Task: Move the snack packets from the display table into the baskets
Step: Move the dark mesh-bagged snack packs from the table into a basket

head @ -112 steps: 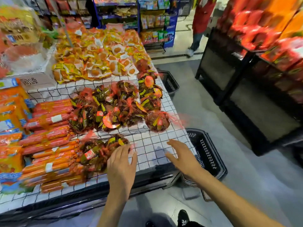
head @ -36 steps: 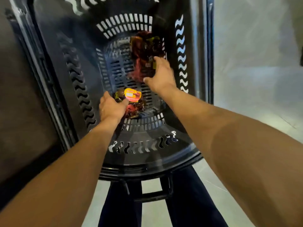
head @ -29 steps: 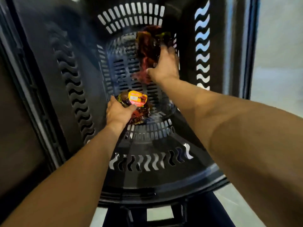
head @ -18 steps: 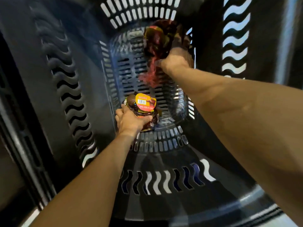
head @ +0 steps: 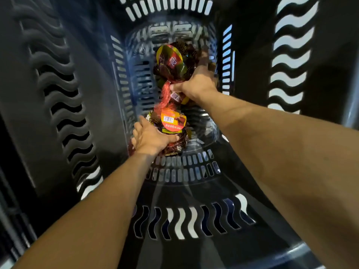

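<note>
- Rising to the left of the left hand [head: 153, 138], the wall of a black plastic shopping basket [head: 58, 94] shows rows of wavy cut-outs, and its slotted floor lies under both hands
- The left hand is deep in the basket, palm down on the near net bag of snacks [head: 172, 123]; its fingers [head: 140, 121] are spread and fairly straight along the bag's left side, and the thumb lies across the netting rather than clamping it
- This near net bag sits on the basket floor, just beyond and to the right of the left hand's knuckles, with a round orange label bearing a barcode facing up
- A tail of red netting [head: 165, 94] runs from the top of this bag to the thumb of the right hand [head: 196, 84]
- The far net bag of snacks [head: 171, 61], with a red and yellow label, is beyond the right hand and to its left, against the basket's far end
- The right hand pinches the gathered neck of the far net bag between thumb and curled fingers; its fingertips are blurred
- Right of this hand, the basket's other wall has bright wavy openings
</note>
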